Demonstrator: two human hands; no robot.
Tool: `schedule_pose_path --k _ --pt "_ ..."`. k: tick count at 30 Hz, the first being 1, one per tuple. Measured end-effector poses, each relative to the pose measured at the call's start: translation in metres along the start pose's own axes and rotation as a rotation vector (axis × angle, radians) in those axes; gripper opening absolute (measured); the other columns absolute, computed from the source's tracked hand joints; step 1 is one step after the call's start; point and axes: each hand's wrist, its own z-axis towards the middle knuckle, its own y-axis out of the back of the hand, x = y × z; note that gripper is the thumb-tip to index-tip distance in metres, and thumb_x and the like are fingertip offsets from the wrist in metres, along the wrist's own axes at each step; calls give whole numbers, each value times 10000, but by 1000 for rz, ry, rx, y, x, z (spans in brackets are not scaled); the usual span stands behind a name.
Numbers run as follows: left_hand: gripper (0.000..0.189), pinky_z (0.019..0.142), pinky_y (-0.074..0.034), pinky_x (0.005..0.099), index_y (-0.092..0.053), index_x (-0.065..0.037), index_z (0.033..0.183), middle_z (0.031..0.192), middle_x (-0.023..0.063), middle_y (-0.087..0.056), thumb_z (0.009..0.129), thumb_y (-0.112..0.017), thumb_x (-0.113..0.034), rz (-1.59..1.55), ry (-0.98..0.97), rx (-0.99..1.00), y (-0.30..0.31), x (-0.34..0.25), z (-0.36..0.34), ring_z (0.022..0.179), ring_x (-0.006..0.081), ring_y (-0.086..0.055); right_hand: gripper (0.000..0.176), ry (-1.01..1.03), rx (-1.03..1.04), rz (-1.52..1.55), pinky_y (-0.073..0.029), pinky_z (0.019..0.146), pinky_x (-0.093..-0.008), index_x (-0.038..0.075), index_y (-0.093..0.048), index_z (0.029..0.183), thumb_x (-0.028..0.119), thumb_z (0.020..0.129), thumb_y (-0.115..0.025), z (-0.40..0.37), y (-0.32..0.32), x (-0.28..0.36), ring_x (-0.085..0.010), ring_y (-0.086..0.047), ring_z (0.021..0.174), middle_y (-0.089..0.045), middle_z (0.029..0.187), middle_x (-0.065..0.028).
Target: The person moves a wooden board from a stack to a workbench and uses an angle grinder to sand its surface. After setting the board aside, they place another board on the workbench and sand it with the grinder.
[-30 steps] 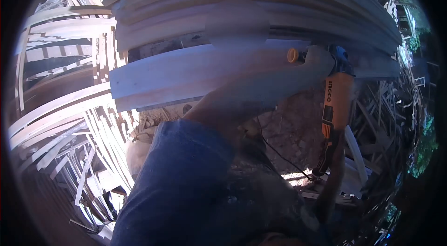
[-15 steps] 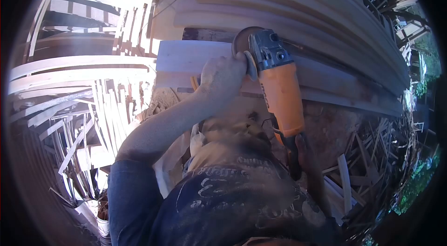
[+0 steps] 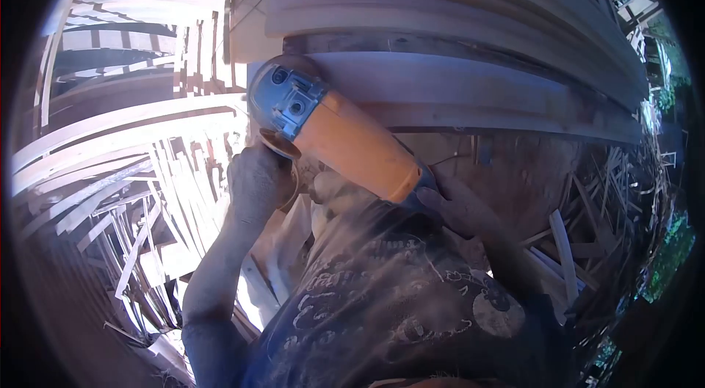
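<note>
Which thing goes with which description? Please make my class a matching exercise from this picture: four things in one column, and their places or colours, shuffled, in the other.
Things:
1. Angle grinder
2. Left hand
3. Right hand
4. T-shirt

Descriptions:
A. At the rear end of the tool
B. Dark, with pale print
C. Orange housing and a grey-blue head
D. At the side handle, beside the tool's head

Right pairs: 1-C, 2-D, 3-A, 4-B
</note>
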Motion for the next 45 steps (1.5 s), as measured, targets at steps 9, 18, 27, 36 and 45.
schedule_pose_path --k 9,18,27,36,45 --pt "226 640 -570 318 -632 -42 998 869 80 -683 806 -679 -151 110 -658 470 -56 -219 38 813 205 -712 531 -343 -546 439 -397 939 -325 14 -398 1420 340 1007 -478 -147 62 -127 -185 -515 1075 -552 1214 -125" --pt "173 700 -559 348 -699 -90 992 977 60 -721 871 -632 -193 115 -990 246 -135 -421 90 875 235 -717 501 -396 -867 710 -428 817 -301 21 -439 1382 369 1020 -447 -191 102 -210 -157 -539 923 -575 1094 -104" --pt "209 713 -555 391 -628 -29 1021 894 108 -709 903 -560 -188 16 -643 114 -71 -235 89 853 248 -707 487 -253 -574 404 -459 695 -276 29 -480 1344 397 1033 -416 -104 39 -130 -129 -564 771 -599 975 -83" --pt "207 664 -553 477 -591 -39 964 714 217 -660 805 -634 -165 79 -20 -108 13 14 36 715 398 -678 546 144 -153 113 -473 558 -257 32 -440 1371 455 1028 -403 20 -24 25 -100 -546 584 -590 824 -61" --pt "172 663 -555 443 -652 -24 881 705 201 -670 837 -644 -190 39 -50 -4 6 -11 38 693 349 -689 511 72 -204 16 -489 572 -269 13 -490 1279 448 1017 -431 8 -4 5 -116 -578 633 -600 888 -106"
